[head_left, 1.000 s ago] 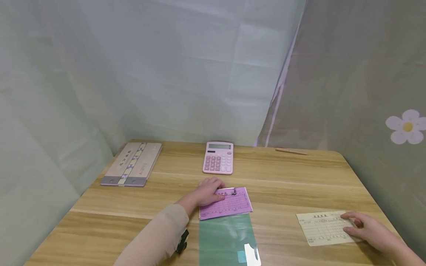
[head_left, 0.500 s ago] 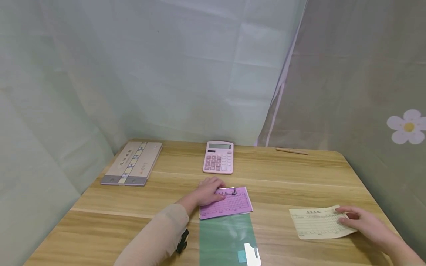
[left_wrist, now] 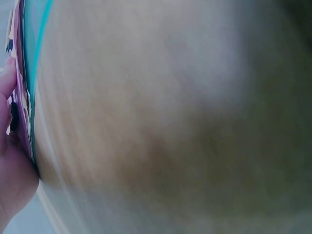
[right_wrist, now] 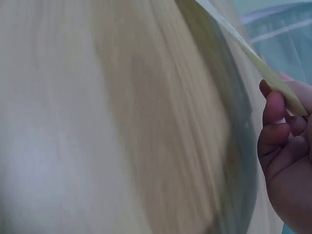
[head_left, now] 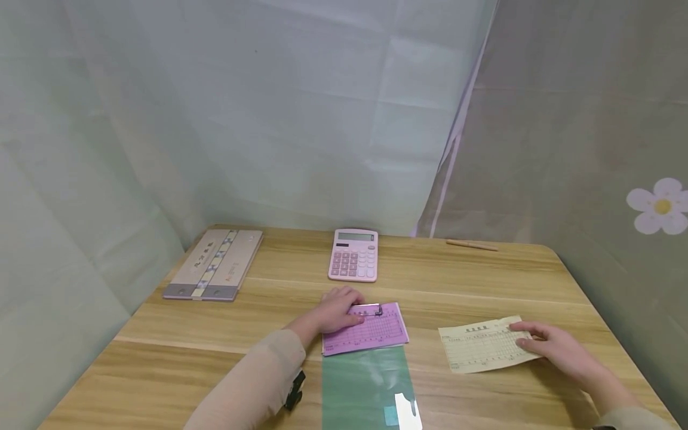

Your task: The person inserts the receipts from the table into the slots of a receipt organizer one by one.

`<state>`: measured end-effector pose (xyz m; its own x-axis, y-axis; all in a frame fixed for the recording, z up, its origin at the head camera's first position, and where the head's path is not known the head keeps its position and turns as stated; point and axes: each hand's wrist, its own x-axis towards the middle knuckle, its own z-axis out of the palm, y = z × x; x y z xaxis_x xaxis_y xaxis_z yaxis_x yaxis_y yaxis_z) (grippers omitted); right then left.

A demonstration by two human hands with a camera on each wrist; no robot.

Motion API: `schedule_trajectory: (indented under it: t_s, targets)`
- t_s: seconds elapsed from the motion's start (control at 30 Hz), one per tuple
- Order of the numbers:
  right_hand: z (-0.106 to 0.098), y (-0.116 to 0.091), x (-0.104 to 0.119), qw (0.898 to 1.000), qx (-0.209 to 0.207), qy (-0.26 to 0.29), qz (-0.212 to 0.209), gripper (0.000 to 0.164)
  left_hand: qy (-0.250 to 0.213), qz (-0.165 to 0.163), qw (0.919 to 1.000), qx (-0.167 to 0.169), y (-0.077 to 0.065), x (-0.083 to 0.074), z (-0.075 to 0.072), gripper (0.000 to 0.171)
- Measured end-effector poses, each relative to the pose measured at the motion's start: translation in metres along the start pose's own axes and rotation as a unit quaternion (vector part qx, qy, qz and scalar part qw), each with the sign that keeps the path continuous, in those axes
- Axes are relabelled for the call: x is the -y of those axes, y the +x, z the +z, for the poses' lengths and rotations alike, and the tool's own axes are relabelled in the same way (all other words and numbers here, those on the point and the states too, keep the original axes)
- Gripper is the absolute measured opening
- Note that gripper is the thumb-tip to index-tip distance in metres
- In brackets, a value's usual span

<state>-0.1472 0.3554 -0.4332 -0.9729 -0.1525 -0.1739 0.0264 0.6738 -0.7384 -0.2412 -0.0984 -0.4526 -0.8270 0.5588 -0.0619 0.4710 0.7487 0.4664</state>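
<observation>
My right hand (head_left: 561,352) pinches a pale yellow printed form (head_left: 478,346) by its right edge, thumb and fingers on either side. In the right wrist view the yellow sheet (right_wrist: 243,46) slants up from the fingertips, raised over the wood. My left hand (head_left: 333,310) lies over the metal clip (head_left: 368,309) of a translucent green clipboard (head_left: 360,382), its fingers bent over the top left edge and its thumb on a pink printed form (head_left: 371,334). Pink sheets (left_wrist: 20,92) show edge-on beside that hand in the left wrist view.
A pink calculator (head_left: 353,254) stands behind the clipboard on the wooden table (head_left: 441,286). A boxed notebook-like item (head_left: 215,266) lies at the back left, and a thin tan pen-like stick (head_left: 472,245) at the back right. Pale curtains (head_left: 301,119) enclose the table.
My right hand has moved left and farther back with the yellow form, lifting it off the table and bringing it closer to the clipboard. The left hand and the clipboard have not moved.
</observation>
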Motion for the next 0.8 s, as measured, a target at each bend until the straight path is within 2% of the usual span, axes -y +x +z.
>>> schedule_trajectory:
  t_s: [0.23, 0.4, 0.67, 0.8]
  targets:
    - [0.009, 0.017, 0.016, 1.0, -0.008, 0.024, -0.016, 0.048, 0.001, 0.002, 1.0, -0.001, 0.001, 0.001, 0.002, 0.037]
    - [0.015, 0.025, 0.025, 0.999, -0.004, 0.048, -0.011, 0.049, -0.002, -0.002, 1.0, 0.001, 0.001, 0.001, 0.002, 0.037]
    - [0.027, 0.038, 0.039, 0.995, 0.013, 0.091, -0.039, 0.046, -0.005, 0.001, 1.0, -0.002, 0.001, 0.001, 0.002, 0.036]
    - [0.038, 0.046, 0.045, 0.993, 0.02, 0.094, -0.061, 0.044, -0.007, 0.0, 1.0, 0.0, 0.001, 0.0, 0.0, 0.036]
